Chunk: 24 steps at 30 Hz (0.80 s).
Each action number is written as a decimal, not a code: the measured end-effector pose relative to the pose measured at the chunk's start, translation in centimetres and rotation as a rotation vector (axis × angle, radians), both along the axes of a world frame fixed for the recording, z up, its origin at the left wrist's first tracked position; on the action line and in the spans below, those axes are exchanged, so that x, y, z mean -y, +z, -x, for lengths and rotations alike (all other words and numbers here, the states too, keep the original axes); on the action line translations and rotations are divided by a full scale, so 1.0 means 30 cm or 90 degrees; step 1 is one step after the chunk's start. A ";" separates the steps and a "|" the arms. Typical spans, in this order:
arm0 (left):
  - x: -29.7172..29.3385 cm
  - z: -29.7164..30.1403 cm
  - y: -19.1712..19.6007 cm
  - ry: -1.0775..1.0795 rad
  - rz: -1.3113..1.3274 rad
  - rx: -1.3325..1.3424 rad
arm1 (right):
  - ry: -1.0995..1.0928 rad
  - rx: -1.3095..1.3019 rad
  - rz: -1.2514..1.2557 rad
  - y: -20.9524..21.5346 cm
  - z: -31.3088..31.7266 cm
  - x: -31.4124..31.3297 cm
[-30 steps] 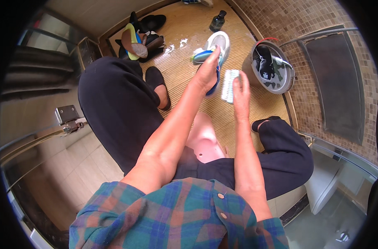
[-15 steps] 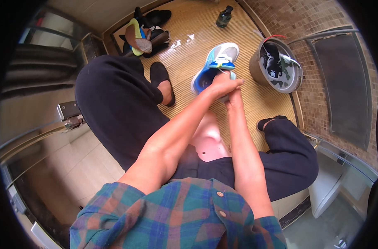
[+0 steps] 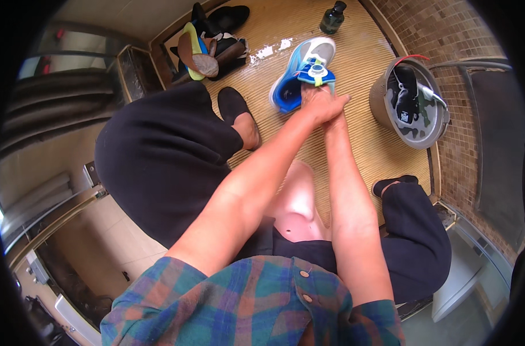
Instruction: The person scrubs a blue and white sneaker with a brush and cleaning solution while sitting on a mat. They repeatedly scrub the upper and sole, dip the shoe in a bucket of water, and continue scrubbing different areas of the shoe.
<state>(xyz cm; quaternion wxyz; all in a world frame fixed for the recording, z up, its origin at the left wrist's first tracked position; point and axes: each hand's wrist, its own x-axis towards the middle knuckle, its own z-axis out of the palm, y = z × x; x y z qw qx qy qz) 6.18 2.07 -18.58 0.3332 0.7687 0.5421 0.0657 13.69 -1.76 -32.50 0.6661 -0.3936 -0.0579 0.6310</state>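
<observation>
Ahead of me, over the ribbed mat, is a blue, white and grey sneaker with its toe pointing away. Its tongue, with a pale round patch and yellow-green trim, shows above the blue-lined opening. My left hand is closed at the right side of the opening, fingers partly inside and thumb out to the right. Just under it sits my right hand, close against the left hand and the shoe's near right edge; its fingers are hidden.
A grey-brown bucket at the right holds water, a black shoe and a white-handled item. A dark bottle stands at the far edge of the mat. Black shoes and insoles lie far left. Something pink is between my legs.
The sneaker has tipped in my hands, so the patch on its tongue shows more fully. Both hands have shifted slightly away from me. The whole view has also shifted.
</observation>
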 end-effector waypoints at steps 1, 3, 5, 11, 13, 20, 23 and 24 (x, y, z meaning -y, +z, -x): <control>-0.016 -0.021 -0.005 -0.019 -0.064 -0.011 | -0.010 0.032 0.001 -0.003 -0.022 -0.009; -0.048 -0.035 -0.017 -0.105 0.026 -0.041 | -0.038 0.105 0.007 -0.011 -0.050 -0.005; -0.052 -0.029 -0.022 -0.149 0.145 -0.091 | -0.069 0.155 0.042 -0.006 -0.058 0.024; -0.146 0.010 0.034 -0.278 0.127 -0.119 | -0.101 0.135 0.255 0.075 -0.039 0.143; -0.247 0.001 0.181 -0.466 0.202 -0.248 | -0.135 0.165 0.265 0.111 -0.016 0.188; -0.567 0.001 0.395 -0.652 -0.062 -0.320 | -0.168 0.171 0.257 0.104 -0.022 0.231; -0.607 0.082 0.454 -0.684 -0.040 -0.286 | -0.186 0.161 0.248 0.124 -0.005 0.216; -0.603 0.122 0.452 -0.677 -0.011 -0.252 | -0.190 0.152 0.247 0.137 0.008 0.207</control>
